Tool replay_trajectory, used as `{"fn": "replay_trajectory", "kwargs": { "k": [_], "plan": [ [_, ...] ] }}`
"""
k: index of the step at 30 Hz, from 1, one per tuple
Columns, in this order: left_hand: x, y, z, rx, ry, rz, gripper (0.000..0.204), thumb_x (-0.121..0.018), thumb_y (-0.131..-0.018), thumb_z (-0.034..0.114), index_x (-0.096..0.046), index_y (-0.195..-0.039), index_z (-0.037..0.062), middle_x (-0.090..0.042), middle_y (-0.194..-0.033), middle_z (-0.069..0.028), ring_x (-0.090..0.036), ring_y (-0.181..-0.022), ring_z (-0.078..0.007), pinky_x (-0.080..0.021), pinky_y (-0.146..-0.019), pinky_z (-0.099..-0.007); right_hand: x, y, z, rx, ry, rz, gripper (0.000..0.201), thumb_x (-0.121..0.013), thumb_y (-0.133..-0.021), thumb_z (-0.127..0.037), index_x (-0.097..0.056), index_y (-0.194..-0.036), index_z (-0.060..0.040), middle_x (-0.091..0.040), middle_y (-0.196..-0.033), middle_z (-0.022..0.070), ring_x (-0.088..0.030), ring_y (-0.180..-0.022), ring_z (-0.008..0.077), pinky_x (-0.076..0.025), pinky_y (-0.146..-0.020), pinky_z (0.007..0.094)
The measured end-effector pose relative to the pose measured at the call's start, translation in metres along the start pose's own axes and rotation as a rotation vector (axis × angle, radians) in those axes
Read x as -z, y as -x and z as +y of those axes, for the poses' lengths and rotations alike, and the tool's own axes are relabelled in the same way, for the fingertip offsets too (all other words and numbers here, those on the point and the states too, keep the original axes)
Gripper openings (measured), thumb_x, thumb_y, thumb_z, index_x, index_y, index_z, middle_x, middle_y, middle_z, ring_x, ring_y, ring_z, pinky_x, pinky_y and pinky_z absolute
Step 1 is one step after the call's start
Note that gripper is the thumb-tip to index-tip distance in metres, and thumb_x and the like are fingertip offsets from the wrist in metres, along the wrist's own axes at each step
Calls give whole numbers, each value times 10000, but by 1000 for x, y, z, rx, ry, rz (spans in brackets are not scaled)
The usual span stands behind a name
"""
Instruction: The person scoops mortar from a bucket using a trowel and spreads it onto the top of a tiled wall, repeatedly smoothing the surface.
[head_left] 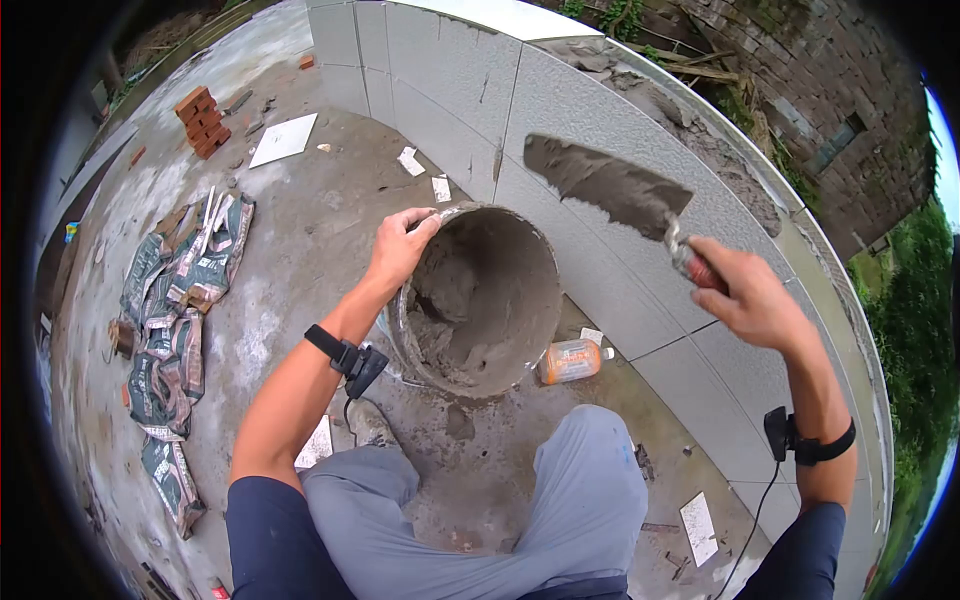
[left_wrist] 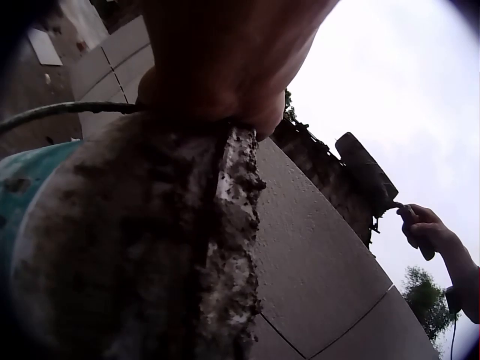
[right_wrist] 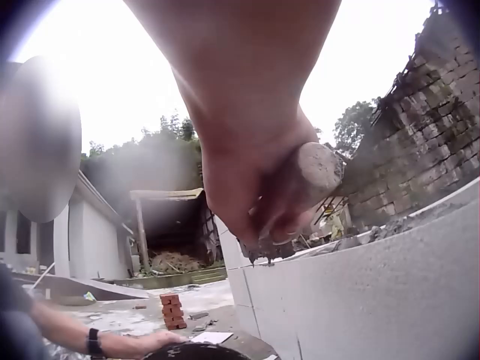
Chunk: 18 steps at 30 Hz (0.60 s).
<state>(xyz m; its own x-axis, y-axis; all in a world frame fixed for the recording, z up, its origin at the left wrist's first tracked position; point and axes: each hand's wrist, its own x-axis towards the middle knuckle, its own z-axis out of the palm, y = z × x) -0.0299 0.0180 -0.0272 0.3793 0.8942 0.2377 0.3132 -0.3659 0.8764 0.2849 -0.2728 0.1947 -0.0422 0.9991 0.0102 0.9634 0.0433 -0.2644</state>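
Gripping the bucket (head_left: 520,270) by its rim, your left hand (head_left: 400,245) had its forearm slanting forward and inward, with the bucket and its mortar (head_left: 440,350) just to its right. Between your hands, nearer the right, was the mortar-coated trowel (head_left: 610,187), raised beside the wall (head_left: 590,265), its blade pointing forward-left. Your right hand (head_left: 755,295) curled round its handle, the forearm reaching forward and bending inward.

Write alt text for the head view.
A person's right hand holds up a mortar-laden trowel by a tiled wall; the left hand grips a bucket of wet mortar by its rim. A bottle lies beside the bucket; crumpled sacks and stacked bricks are at left.
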Motion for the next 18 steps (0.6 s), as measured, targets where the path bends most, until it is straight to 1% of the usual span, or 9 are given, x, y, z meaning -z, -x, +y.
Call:
{"fn": "replay_trajectory", "kwargs": {
  "k": [1,3,5,7,10,12,15,17,18],
  "plan": [
    [0,-2,0,11,14,1,424,-676,-903,326,-714,-1129,-31,-753,-1010,-154,-702,-938,-222,-518,-865,-343,-28,0,-3,54,-15,-36,438,-621,-855,-110,-518,-1271,-24,-610,-880,211,-625,-805,372,-491,-752,438],
    [0,0,0,23,17,-4,427,-671,-906,332,-715,-1127,-30,-753,-1004,-149,-698,-931,-214,-517,-864,-342,-83,-10,-11,47,61,-139,359,-625,-854,-125,-535,-1190,-35,-657,-958,227,-644,-872,428,-508,-759,485],
    [1,-2,3,4,-7,2,438,-667,-904,348,-717,-1127,-26,-753,-1009,-148,-698,-938,-213,-515,-859,-342,-133,-33,-12,-3,176,-206,306,-607,-859,-135,-541,-1142,-41,-674,-943,223,-656,-879,432,-517,-771,512],
    [0,-3,3,15,11,-2,438,-667,-902,349,-718,-1126,-25,-752,-1012,-151,-697,-941,-215,-514,-860,-342,-160,-59,-17,-20,201,-214,275,-593,-861,-107,-562,-1125,-36,-686,-937,221,-673,-865,418,-527,-757,507],
    [-1,-4,-1,31,40,-6,443,-670,-894,352,-719,-1124,-23,-750,-1011,-158,-700,-945,-223,-515,-860,-343,-195,-93,-3,-27,197,-215,239,-587,-856,-85,-619,-1086,-28,-707,-933,217,-696,-874,393,-548,-745,492],
    [-2,-2,3,33,51,0,448,-671,-889,355,-719,-1124,-23,-749,-1008,-163,-702,-945,-228,-516,-861,-344,-207,-117,4,-14,171,-204,234,-594,-848,-93,-654,-1064,-25,-716,-934,214,-702,-897,382,-558,-746,482],
    [0,-2,15,78,51,-32,457,-673,-880,360,-720,-1120,-26,-749,-990,-168,-706,-933,-240,-518,-857,-353,-207,-162,-6,-109,191,-263,193,-615,-834,-103,-722,-982,-40,-732,-965,196,-711,-926,365,-573,-762,453],
    [-2,1,18,41,33,-24,386,-658,-955,273,-693,-1121,-74,-713,-965,-68,-617,-884,-123,-494,-811,-288,-203,-181,-20,-69,354,-269,144,-656,-812,-109,-746,-906,-46,-743,-968,168,-720,-933,337,-575,-780,426],
    [-2,2,20,73,16,-35,392,-664,-952,282,-695,-1122,-70,-710,-959,-65,-612,-881,-115,-494,-804,-284,-200,-187,-28,19,428,-231,121,-686,-797,-111,-751,-882,-56,-749,-962,150,-727,-925,310,-575,-771,403]
  ]
}}
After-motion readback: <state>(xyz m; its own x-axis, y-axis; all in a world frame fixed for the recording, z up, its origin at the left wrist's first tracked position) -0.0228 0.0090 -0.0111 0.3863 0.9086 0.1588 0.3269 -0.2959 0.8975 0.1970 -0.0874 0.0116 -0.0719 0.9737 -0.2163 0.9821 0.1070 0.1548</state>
